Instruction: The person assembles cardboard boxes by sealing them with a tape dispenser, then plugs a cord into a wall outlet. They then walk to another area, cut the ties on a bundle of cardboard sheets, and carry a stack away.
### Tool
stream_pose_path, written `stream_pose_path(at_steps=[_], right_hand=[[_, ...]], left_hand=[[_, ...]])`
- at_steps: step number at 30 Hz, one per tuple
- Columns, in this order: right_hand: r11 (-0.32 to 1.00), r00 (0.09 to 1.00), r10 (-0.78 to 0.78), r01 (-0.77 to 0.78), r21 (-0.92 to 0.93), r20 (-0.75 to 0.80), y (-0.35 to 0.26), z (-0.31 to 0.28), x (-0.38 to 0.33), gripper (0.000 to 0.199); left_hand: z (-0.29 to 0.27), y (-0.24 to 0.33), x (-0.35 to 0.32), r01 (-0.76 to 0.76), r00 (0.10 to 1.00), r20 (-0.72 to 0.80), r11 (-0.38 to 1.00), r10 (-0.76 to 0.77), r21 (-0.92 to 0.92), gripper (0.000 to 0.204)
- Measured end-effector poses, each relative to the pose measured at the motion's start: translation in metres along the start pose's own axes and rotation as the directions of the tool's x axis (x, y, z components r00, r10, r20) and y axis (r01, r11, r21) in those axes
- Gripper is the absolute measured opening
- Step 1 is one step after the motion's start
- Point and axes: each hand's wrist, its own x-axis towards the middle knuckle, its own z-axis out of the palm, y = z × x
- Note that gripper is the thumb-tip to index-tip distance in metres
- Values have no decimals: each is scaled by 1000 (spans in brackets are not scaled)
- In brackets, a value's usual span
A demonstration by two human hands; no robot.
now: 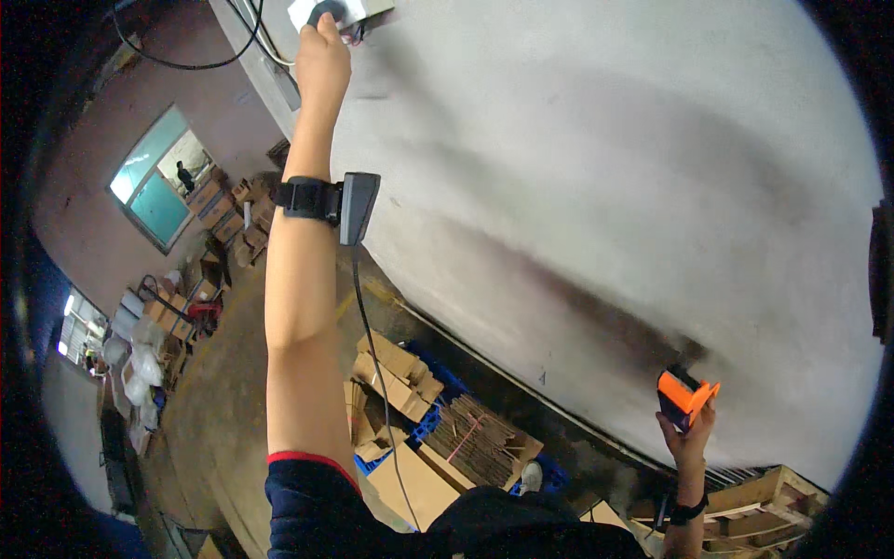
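Here, in the head view, one orange-and-black device (687,399) sits in the right hand (687,445), out over the lower right part of the one pale wall (596,140); whether it touches the surface I cannot tell. One dark rounded piece (326,11) is pinched in the left hand (323,54), in front of one white box (352,11) by the wall's upper left corner. Two wrist straps show, one per arm; the left one carries a single grey block (359,209), with one black cable (377,363) running down from it. The left arm stretches nearly straight upward, fingers curled closed; the right forearm rises from below, thumb and fingers wrapped about the device. One tied cardboard stack (489,436) lies near the wall's bottom edge.
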Motion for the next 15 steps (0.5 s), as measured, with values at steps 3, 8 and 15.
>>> stream_pose_path(at_steps=[3, 8, 15], right_hand=[[972, 990, 108, -125, 198, 95, 1, 1, -6, 78], [1000, 999, 26, -26, -18, 26, -11, 1, 3, 81], [857, 898, 423, -440, 270, 121, -7, 15, 0, 50]], left_hand=[[-10, 4, 0, 144, 972, 215, 969, -100, -201, 50], [-11, 8, 7, -268, 942, -109, 907, 318, 325, 46], [-18, 21, 12, 209, 936, 293, 977, -193, -27, 54]])
